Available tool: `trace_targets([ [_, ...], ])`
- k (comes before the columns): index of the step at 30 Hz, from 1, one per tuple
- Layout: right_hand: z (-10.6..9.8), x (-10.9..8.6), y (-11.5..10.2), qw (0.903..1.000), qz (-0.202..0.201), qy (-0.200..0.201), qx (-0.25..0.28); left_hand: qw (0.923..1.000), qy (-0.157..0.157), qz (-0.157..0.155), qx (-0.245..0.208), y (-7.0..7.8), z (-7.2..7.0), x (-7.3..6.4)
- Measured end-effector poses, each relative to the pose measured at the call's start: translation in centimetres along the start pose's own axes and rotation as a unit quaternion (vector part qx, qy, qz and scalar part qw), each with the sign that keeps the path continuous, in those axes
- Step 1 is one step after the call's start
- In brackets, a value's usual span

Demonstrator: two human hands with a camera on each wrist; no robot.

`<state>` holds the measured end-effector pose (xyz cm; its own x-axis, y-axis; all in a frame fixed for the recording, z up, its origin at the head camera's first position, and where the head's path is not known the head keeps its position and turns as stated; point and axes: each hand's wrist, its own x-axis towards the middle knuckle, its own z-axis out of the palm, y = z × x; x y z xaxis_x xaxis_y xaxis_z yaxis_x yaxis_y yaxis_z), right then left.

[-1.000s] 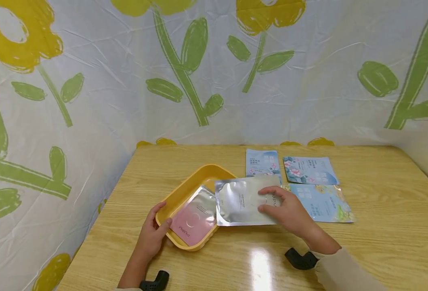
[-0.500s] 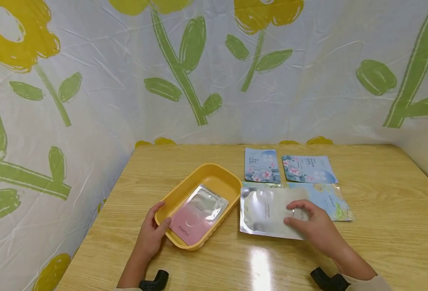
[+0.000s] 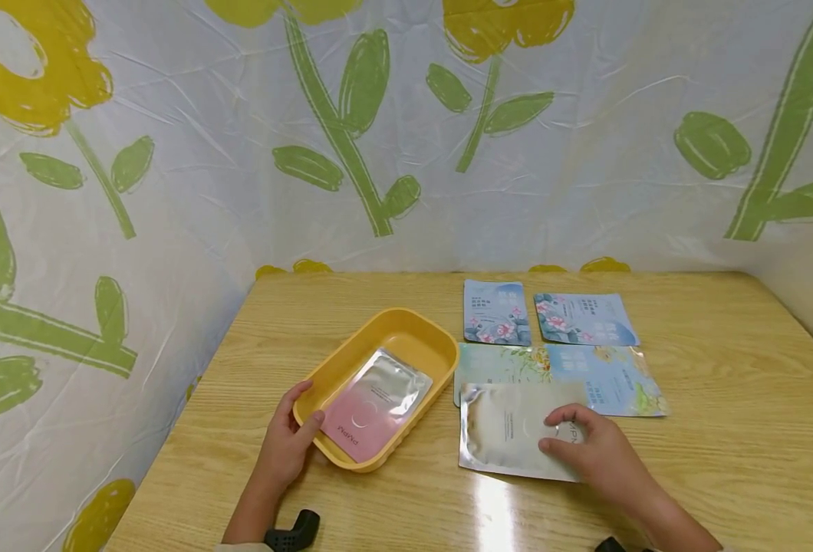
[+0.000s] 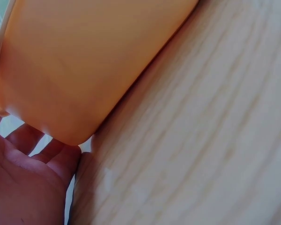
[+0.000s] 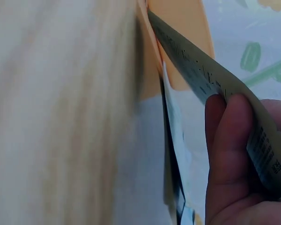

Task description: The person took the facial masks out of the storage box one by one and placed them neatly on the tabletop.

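Observation:
My left hand (image 3: pixel 286 443) grips the near left end of a yellow plastic tray (image 3: pixel 416 337), thumb over the rim and fingers outside. A pink and silver sheet mask packet (image 3: pixel 365 418) lies flat inside it. To the tray's right, my right hand (image 3: pixel 603 456) pinches a silver sheet mask packet (image 3: pixel 499 425) by its right end. In the right wrist view this packet (image 5: pixel 196 61) is tilted and raised off the table, with fingers under it. Its near side partly covers a green floral packet (image 3: pixel 492 360) and a blue, yellow-flowered packet (image 3: pixel 617 379).
Two blue lotus-print packets, one upright (image 3: pixel 496 310) and one sideways (image 3: pixel 586 318), lie at the back right of the wooden table (image 3: pixel 724 368). A flower-print cloth (image 3: pixel 551 199) hangs behind the table's far edge.
My right hand has carried the silver packet from over the tray's right edge rightward and nearer to me, uncovering the green packet and the tray's corner. My left hand has stayed on the tray.

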<state>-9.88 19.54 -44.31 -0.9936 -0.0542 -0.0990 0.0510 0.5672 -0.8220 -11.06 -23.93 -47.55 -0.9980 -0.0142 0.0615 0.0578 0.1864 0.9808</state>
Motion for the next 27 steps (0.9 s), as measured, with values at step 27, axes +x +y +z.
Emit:
trace_targets([
  [27,2.0,-1.7,0.3,0.9976,0.056,-0.037,-0.014,0.9999,-0.006,-0.011,0.000,0.4,0.1,-0.1],
])
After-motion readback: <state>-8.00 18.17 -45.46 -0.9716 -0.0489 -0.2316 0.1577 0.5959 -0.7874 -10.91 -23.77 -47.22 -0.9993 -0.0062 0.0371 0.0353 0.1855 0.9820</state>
